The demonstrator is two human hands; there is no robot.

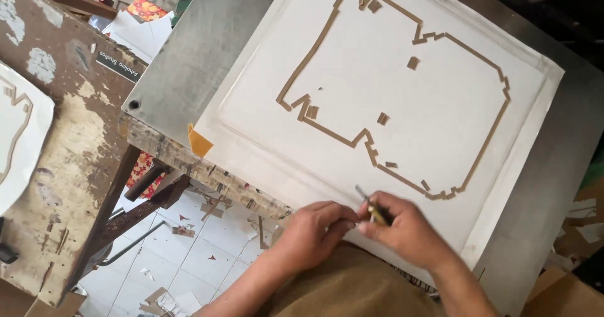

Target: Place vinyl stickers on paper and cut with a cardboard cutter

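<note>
Resting at six o'clock on the white board (377, 97): left hand (313, 226), fingers curled, empty. Just right, right hand (402, 226) pinching a small metal-tipped tool (371, 205), pointing toward eleven o'clock, below brown strip outline (333, 131).

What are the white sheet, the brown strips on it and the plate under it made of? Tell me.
White sheet: looks like matte paper or card, flat and unglossy. Brown strips: probably cardboard or kraft tape, dull tan with cut ends. Plate: seemingly metal, grey with a brushed sheen and a bolt hole at its corner.
</note>
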